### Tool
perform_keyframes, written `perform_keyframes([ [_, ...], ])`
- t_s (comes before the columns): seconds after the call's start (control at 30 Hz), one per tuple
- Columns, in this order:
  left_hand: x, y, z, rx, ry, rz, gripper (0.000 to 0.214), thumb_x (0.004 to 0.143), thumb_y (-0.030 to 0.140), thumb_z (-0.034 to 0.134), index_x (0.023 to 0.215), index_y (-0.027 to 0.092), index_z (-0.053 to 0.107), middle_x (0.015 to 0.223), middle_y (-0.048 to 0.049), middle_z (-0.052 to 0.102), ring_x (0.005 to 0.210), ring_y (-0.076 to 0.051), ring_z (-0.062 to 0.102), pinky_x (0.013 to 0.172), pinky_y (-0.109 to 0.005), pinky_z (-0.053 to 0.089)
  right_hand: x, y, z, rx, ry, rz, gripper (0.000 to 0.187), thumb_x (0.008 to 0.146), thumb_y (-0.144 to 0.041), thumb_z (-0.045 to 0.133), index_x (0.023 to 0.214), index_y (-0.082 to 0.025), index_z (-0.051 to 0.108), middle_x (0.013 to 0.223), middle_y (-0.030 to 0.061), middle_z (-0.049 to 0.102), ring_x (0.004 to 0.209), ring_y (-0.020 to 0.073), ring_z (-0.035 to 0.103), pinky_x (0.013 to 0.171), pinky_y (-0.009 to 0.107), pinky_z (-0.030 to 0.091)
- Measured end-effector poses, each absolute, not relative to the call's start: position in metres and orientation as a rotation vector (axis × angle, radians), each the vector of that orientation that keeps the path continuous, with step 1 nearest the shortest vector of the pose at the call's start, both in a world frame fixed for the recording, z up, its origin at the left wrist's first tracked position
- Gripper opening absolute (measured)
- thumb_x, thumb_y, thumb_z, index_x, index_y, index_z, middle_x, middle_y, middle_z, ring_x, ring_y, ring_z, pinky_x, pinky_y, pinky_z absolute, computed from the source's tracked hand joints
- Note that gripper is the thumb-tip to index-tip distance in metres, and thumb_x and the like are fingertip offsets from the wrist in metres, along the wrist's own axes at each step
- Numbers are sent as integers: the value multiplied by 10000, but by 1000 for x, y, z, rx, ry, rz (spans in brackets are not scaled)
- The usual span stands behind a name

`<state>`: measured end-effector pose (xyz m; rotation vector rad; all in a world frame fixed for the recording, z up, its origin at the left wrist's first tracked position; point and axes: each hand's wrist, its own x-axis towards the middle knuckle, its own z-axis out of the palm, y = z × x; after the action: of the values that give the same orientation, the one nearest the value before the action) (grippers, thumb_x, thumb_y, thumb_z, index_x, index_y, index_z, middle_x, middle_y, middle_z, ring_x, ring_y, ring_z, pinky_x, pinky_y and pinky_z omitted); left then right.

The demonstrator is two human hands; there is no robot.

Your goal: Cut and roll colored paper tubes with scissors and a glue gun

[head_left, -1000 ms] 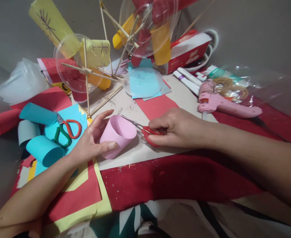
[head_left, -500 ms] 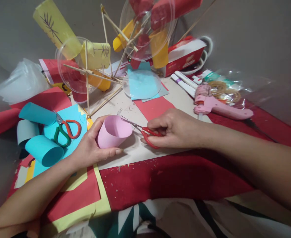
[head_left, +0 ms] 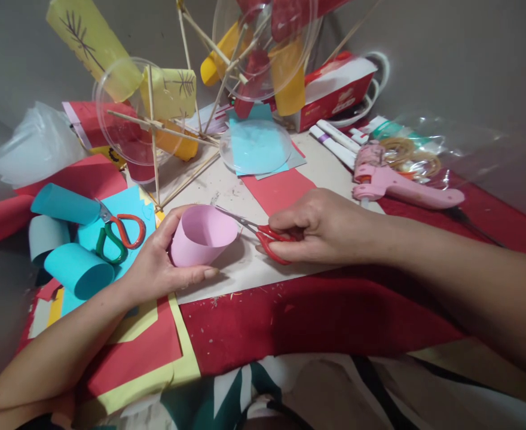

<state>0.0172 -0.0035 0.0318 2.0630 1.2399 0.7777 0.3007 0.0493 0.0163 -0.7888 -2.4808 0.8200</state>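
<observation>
head cam: l hand [head_left: 155, 263] has the pink paper tube [head_left: 202, 236], thumb along near side, other fingers curled round the far side; grip part-closed, shaped to the tube. tube tilted w/ its open end facing up and right, above the white sheet [head_left: 240, 278]; can't tell if its base touches the sheet. r hand [head_left: 323, 227], right of tube, is closed on red scissors [head_left: 250, 225], digits in/around the handle loops. blades point left, tips at tube's far rim; can't tell if touching paper.

left of tube: second scissors w/ green + orange handles [head_left: 118, 224] on blue paper [head_left: 131, 203], then 2 blue paper tubes [head_left: 77, 269] and a grey tube [head_left: 48, 236]. below-left of tube: red + yellow sheets, stacked. beyond tube: red paper strip [head_left: 281, 188], clear plastic lid [head_left: 256, 158] lying on more blue paper, stick frame [head_left: 153, 143] w/ clear disc + yellow tubes; a second similar build farther back, partly cut off at top. well right of tube, past r hand: pink glue gun [head_left: 418, 190], markers [head_left: 335, 143], clear bag w/ rubber bands [head_left: 395, 146]. red cloth [head_left: 236, 334] nearer the person than tube.
</observation>
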Motion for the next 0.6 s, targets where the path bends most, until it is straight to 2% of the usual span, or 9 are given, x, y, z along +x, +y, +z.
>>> perform_keyframes([
  [0.2,12,-3,35,2071,1251,713,833,694,492,916,1392,217,553,1333,-131,652,1172,-313,662,997,-409,576,300,48,19,-804,-2481,806,368,833,-327,531,546,-216,330,471,-60,308,478,87,236,517,302,209],
  [0.43,13,-2,39,2048,1235,653,839,677,536,911,1379,221,578,1290,-129,671,1133,-324,669,941,-405,597,299,47,21,-784,-2498,837,380,832,-269,549,542,-215,309,477,-49,284,506,98,199,518,326,212],
  [0.6,13,-1,39,2058,1221,663,840,673,534,917,1371,213,578,1289,-129,650,1132,-315,663,964,-410,588,302,48,21,-791,-2503,839,359,829,-277,561,546,-209,351,490,-48,287,497,93,218,507,317,221],
])
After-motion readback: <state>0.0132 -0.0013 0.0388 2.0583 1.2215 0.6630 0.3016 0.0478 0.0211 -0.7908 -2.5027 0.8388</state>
